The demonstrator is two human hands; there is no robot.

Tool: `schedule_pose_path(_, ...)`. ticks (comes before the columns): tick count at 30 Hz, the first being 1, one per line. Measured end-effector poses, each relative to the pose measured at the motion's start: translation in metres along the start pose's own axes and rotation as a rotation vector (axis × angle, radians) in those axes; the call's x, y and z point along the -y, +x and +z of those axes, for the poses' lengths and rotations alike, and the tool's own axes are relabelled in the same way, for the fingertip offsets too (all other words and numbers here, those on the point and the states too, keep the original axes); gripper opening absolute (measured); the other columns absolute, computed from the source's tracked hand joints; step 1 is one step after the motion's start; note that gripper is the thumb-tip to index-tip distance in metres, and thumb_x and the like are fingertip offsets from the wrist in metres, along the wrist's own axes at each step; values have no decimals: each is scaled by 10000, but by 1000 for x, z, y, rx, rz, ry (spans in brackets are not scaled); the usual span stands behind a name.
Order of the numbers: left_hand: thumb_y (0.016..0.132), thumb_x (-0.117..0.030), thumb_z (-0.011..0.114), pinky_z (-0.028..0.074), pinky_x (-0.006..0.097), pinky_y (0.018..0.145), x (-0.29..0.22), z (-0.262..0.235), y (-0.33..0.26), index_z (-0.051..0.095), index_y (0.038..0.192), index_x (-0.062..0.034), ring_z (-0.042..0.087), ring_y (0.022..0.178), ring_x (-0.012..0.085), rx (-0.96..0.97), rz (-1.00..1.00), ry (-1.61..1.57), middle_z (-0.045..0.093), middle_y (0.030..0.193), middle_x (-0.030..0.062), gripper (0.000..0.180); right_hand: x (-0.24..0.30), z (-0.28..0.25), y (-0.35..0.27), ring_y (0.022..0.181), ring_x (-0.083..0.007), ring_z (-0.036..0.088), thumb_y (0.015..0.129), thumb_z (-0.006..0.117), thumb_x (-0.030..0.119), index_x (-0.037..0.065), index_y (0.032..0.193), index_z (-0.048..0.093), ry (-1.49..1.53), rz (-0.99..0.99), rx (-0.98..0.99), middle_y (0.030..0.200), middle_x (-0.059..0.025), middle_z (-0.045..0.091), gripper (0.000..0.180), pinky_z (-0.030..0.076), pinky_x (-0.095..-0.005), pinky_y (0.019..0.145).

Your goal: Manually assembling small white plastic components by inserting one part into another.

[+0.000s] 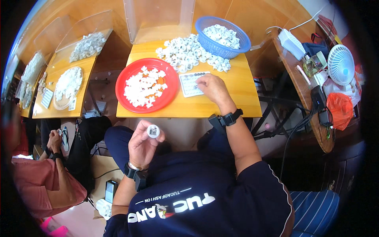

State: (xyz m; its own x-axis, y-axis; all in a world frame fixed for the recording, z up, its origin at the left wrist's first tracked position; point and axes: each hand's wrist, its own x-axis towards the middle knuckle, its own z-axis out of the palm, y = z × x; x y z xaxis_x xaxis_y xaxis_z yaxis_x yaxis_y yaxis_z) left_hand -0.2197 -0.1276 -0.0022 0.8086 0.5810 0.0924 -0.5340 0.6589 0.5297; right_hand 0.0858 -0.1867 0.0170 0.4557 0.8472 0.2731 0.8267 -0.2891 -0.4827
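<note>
Nearest the body, the left hand (143, 145) is raised in front of the dark blue shirt, its fingers curled and pinching a small round white plastic cap (153, 130) between thumb and fingertips, the open end of the cap facing up. Beyond it, the right hand (212, 88) reaches out over the small yellow wooden table (244, 100), fingers bent down and pressed onto a flat grey tray of small round pieces (190, 83) (whether it grips one of them cannot be told). Just left of that tray sits a round red plastic plate (123, 81) heaped with little white plastic bits. Farther back lies a loose pile of white plastic rings (183, 52), touching a blue plastic mesh basket (237, 43) filled with more of the same. Off to the right, well apart, a small white desk fan (340, 64) stands on another table.
</note>
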Motion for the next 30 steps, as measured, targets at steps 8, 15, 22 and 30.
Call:
schedule_pose_path(8,900,-180,587,445,346,760,-4,1,-2,524,1005,-14,589,796,265,2,14,41,618,836,161,206,14,3,5,895,-336,611,809,627,162,97,841,724,-145,-41,90,869,-138,638,120,485,-440,795)
schedule_pose_path(15,877,-176,610,445,333,728,-3,5,-2,521,991,-18,565,780,267,-46,1,32,597,816,145,214,14,0,4,893,-346,613,809,628,146,79,858,726,-130,-112,41,889,-148,641,129,486,-442,800)
schedule_pose_path(22,879,-176,605,444,338,734,-4,7,-3,517,1005,-19,565,783,272,-34,-5,31,598,830,146,219,17,4,5,871,-346,601,792,640,139,60,822,702,-166,-175,80,857,-143,619,105,481,-436,777)
schedule_pose_path(30,905,-195,580,435,349,749,-7,5,-4,520,1012,-26,583,801,259,13,19,5,616,849,143,209,19,15,7,862,-353,599,822,620,136,51,842,663,-188,-211,-7,837,-151,613,97,477,-461,767)
